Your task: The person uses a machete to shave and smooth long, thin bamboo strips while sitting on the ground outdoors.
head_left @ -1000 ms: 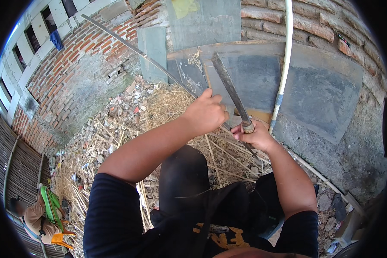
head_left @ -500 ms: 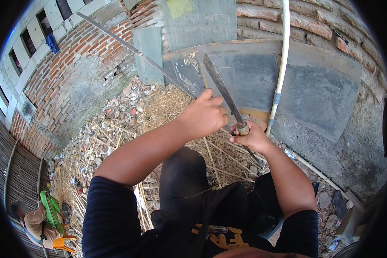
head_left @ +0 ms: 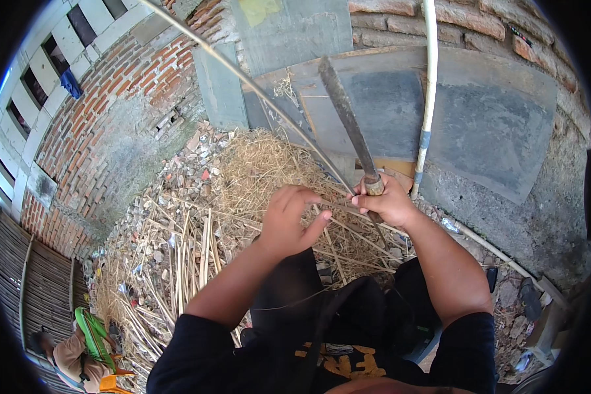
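My right hand (head_left: 392, 202) is closed around the handle of a machete (head_left: 347, 118), whose long, dark, worn blade points up and away. Against that hand's thumb and fingers runs a long, thin bamboo strip (head_left: 269, 102), slanting from the far upper left down past the handle. My left hand (head_left: 287, 222) hovers left of the machete, thumb and fingers apart. It is close to the strip's lower stretch; I cannot tell whether its fingertips touch a brownish piece beside them.
Dry shavings (head_left: 259, 161) and split bamboo strips (head_left: 200, 253) cover rubble ahead and left. Dark panels (head_left: 486, 125) lean on a brick wall behind a white pipe (head_left: 430, 85). At lower left a person (head_left: 69, 358) sits near a bamboo fence (head_left: 43, 282).
My left hand has moved down and left from beside the blade, and its fingers have spread. The strip's visible side has turned from grey to pale tan. The right hand keeps the machete.
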Demonstrator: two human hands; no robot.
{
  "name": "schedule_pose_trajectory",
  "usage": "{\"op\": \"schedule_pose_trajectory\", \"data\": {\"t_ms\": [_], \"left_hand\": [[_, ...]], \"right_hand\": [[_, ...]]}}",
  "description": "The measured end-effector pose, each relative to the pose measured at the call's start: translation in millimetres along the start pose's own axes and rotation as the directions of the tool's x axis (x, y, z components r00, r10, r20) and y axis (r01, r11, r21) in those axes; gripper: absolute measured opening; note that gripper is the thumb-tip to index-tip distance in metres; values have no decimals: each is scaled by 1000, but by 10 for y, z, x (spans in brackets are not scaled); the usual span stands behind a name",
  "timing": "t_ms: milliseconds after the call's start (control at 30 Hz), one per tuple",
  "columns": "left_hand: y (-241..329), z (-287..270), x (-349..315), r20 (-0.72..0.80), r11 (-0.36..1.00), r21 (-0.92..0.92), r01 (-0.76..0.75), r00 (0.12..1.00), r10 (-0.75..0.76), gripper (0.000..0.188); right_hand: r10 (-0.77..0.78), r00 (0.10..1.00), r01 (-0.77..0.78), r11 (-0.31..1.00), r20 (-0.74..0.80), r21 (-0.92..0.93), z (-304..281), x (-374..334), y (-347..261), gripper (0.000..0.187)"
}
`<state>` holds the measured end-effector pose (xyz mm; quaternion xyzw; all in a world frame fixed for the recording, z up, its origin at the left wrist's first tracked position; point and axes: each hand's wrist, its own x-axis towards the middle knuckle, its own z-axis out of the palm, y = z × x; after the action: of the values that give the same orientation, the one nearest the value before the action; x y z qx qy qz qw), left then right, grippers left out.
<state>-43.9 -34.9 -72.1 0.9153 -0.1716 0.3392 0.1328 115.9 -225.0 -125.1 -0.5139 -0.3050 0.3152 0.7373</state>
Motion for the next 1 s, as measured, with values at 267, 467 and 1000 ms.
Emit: {"op": "schedule_pose_trajectory", "data": {"t_ms": [267,467,1000], "left_hand": [[120,981,-46,278,845,-406,349,928,-250,36],[110,1182,133,230,727,-592,348,937,-262,17],[-471,-321,794,-552,950,-275,149,784,-283,18]], "right_hand": [[-83,996,79,989,31,129,-26,-64,-129,13],[-111,993,119,973,-47,200,-90,-137,-344,16],[-194,926,245,961,-324,126,-426,-70,-393,20]]}}
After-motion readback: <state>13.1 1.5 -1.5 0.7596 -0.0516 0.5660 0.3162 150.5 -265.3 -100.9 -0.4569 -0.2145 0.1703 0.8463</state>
